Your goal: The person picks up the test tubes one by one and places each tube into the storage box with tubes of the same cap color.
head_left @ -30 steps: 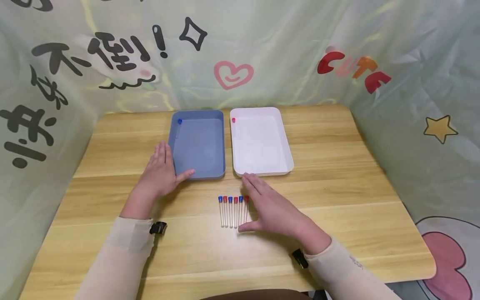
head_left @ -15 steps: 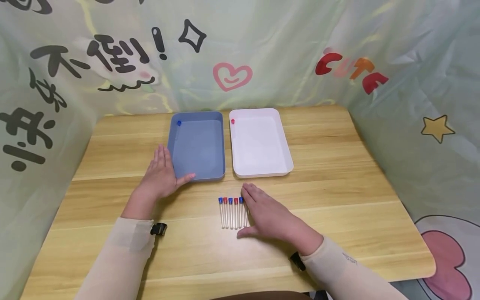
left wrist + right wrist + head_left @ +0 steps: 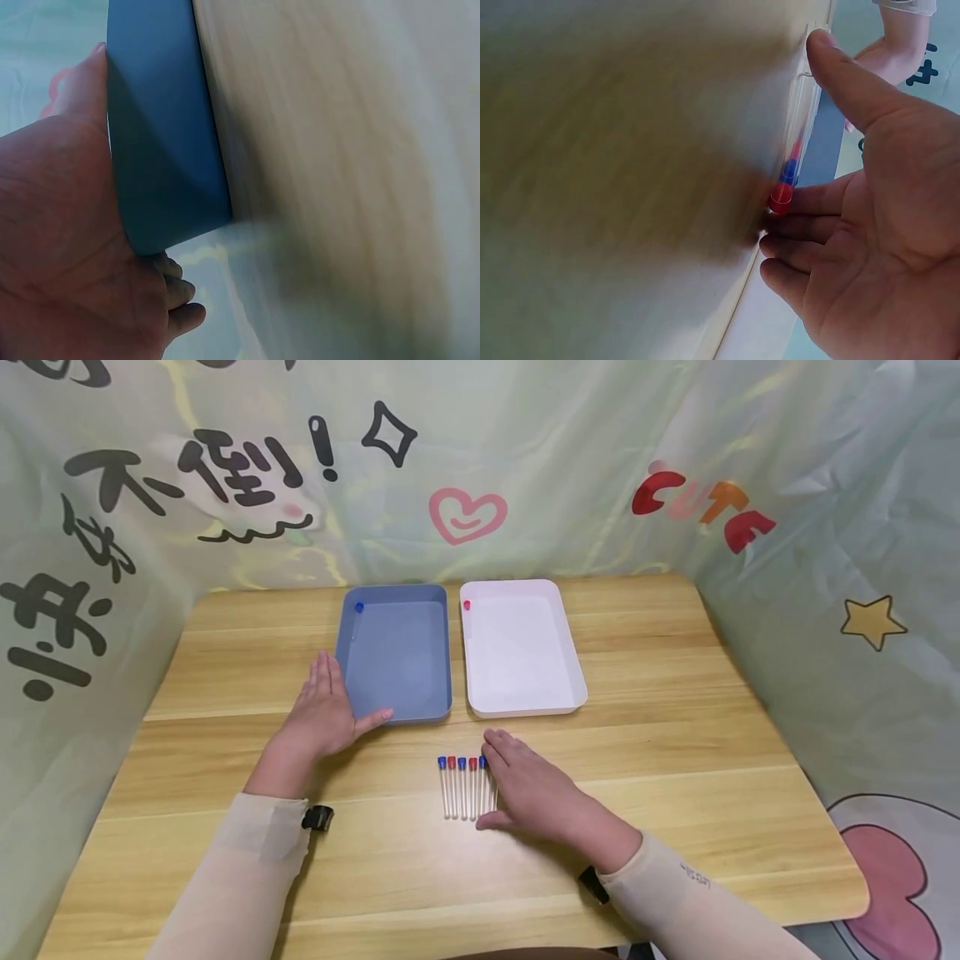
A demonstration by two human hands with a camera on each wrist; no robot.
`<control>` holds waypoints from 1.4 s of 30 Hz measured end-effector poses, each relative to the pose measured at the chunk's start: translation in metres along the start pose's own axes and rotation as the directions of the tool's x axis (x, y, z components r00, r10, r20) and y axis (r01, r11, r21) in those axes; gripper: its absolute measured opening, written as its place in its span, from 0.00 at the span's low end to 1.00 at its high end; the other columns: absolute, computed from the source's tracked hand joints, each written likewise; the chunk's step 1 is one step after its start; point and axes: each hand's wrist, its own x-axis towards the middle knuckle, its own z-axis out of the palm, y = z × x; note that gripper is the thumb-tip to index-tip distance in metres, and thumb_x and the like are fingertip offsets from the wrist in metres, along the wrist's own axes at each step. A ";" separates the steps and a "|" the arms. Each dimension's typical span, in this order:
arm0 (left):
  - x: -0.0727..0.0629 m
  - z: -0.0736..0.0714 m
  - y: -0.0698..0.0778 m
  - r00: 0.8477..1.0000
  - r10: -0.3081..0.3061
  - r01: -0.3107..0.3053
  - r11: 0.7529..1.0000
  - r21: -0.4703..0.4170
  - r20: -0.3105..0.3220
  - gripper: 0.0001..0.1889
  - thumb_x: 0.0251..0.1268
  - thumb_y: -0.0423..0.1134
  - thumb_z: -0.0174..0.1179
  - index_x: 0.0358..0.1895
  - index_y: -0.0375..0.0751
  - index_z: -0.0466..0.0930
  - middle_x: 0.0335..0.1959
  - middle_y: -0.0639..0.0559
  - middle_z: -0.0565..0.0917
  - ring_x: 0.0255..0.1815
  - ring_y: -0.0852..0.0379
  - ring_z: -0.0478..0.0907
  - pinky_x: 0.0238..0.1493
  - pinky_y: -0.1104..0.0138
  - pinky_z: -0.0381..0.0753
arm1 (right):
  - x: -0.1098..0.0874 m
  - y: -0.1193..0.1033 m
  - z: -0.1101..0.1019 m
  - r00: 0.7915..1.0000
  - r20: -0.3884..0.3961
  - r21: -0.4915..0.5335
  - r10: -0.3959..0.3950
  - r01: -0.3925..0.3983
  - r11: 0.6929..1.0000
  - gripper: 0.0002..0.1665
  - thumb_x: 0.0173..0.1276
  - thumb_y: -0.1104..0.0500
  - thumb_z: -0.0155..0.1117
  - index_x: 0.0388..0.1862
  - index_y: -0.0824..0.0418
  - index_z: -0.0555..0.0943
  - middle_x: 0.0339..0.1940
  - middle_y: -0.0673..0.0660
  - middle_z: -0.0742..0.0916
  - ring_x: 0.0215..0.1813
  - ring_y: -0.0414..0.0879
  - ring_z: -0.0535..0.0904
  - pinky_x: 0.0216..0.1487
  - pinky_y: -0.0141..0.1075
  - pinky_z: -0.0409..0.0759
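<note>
My left hand [image 3: 321, 717] rests against the near left corner of the blue tray [image 3: 405, 685], fingers straight along its side and thumb at the front rim. In the left wrist view the palm meets the tray wall [image 3: 165, 127]. Before the trays lies a row of several clear, thin tubes with caps alternating blue and red, such as a blue-capped tube [image 3: 444, 789]. My right hand [image 3: 536, 789] is at the row's right end, thumb apart from extended fingers, partly hiding the last tube. In the right wrist view its red cap [image 3: 781, 196] shows right at the fingers.
Right of the blue tray stands a white tray [image 3: 525, 652]. A blue cap [image 3: 359, 607] lies at the blue tray's far left, with a faint clear tube below it; a red cap [image 3: 467, 605] is at the white tray's far left. Printed cloth [image 3: 562, 460] encloses the wooden table [image 3: 660, 693].
My right hand has drawn back slightly from the white tray's near edge and now covers more of the row's right end. My left hand has stayed at the blue tray.
</note>
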 end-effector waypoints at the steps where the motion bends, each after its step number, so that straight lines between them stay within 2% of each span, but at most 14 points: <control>1: 0.000 0.000 0.000 1.000 -0.002 0.002 1.000 -0.001 0.002 0.70 0.74 0.82 0.42 0.81 0.20 0.17 0.84 0.24 0.17 0.89 0.24 0.22 0.91 0.36 0.34 | 0.000 0.000 0.000 1.000 0.000 -0.002 0.002 -0.002 1.000 0.67 0.69 0.26 0.70 0.86 0.72 0.60 0.91 0.67 0.61 0.92 0.62 0.56 0.92 0.53 0.56; 16: 0.000 0.000 0.001 1.000 -0.002 0.002 1.000 -0.013 -0.007 0.70 0.75 0.80 0.45 0.82 0.19 0.19 0.86 0.23 0.19 0.90 0.24 0.23 0.90 0.35 0.37 | -0.001 -0.003 0.000 1.000 0.001 0.012 0.007 -0.007 1.000 0.62 0.74 0.28 0.66 0.86 0.72 0.61 0.91 0.68 0.60 0.92 0.63 0.55 0.92 0.54 0.55; 27: 0.001 0.000 0.000 1.000 -0.008 0.008 1.000 -0.009 0.002 0.71 0.74 0.81 0.45 0.82 0.19 0.18 0.85 0.23 0.19 0.89 0.24 0.23 0.90 0.36 0.36 | -0.002 -0.002 -0.002 1.000 -0.015 0.041 -0.014 0.015 0.999 0.61 0.75 0.29 0.65 0.85 0.73 0.61 0.90 0.70 0.60 0.91 0.65 0.56 0.92 0.55 0.56; 35: 0.002 0.001 -0.001 1.000 -0.005 0.005 1.000 -0.016 -0.005 0.71 0.75 0.80 0.46 0.81 0.19 0.18 0.85 0.22 0.19 0.89 0.24 0.22 0.90 0.36 0.35 | -0.005 -0.001 -0.005 1.000 -0.017 0.100 -0.026 0.027 0.995 0.60 0.75 0.31 0.67 0.85 0.73 0.61 0.90 0.69 0.61 0.92 0.64 0.55 0.92 0.55 0.55; 42: 0.000 -0.001 0.000 1.000 -0.006 0.006 1.000 -0.014 -0.001 0.71 0.74 0.81 0.46 0.81 0.18 0.18 0.85 0.22 0.19 0.89 0.24 0.22 0.90 0.35 0.35 | -0.006 0.000 -0.006 0.999 -0.029 0.097 -0.036 0.039 0.995 0.60 0.75 0.31 0.67 0.85 0.74 0.60 0.90 0.69 0.62 0.92 0.64 0.56 0.92 0.55 0.56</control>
